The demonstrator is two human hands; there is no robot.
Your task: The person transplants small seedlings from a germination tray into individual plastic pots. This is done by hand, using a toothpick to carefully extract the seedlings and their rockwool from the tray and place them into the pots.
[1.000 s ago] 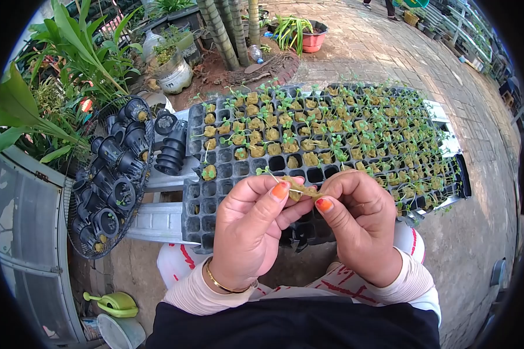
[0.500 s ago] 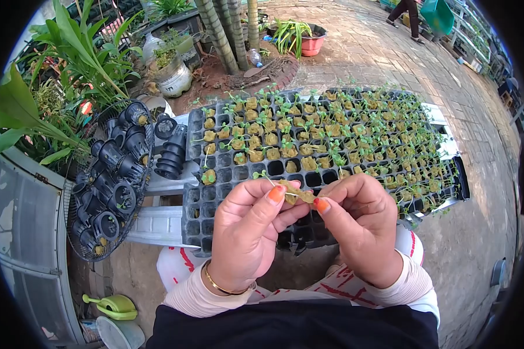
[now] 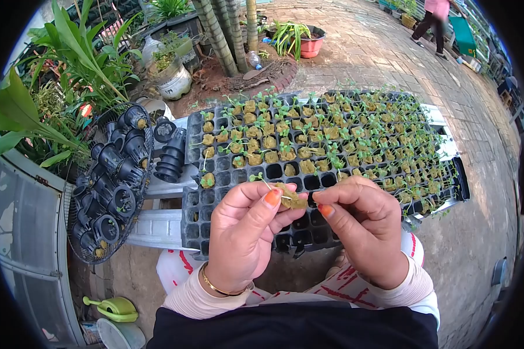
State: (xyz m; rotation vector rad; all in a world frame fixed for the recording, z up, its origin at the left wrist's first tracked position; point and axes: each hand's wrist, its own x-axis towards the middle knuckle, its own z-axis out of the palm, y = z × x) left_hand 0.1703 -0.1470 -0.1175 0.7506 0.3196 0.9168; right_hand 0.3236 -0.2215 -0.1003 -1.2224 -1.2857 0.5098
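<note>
My left hand (image 3: 244, 232) pinches a seedling in a yellowish-brown growing plug (image 3: 293, 199) between thumb and fingers. Its pale stem and small green leaves stick out at the upper left. Just right of the plug is my right hand (image 3: 364, 227), its thumb and forefinger drawn together in a pinch. A narrow gap separates these fingertips from the plug. Whether they hold a scrap is too small to tell. Beneath both hands lies a black seedling tray (image 3: 206, 212) with several plugs and sprouts in its cells; the cells nearest me have no plugs.
A wire basket (image 3: 147, 168) of black net pots (image 3: 122, 200) stands left of the tray, beside a stack of black pots (image 3: 170, 163). A green watering can (image 3: 115, 308) and a bucket (image 3: 119, 334) are at lower left. A person (image 3: 434, 23) walks on the paving at upper right.
My right fingertips have come off the plug and moved slightly right. The plug stays in my left hand, showing more of its surface. The person in the background has come further into view.
</note>
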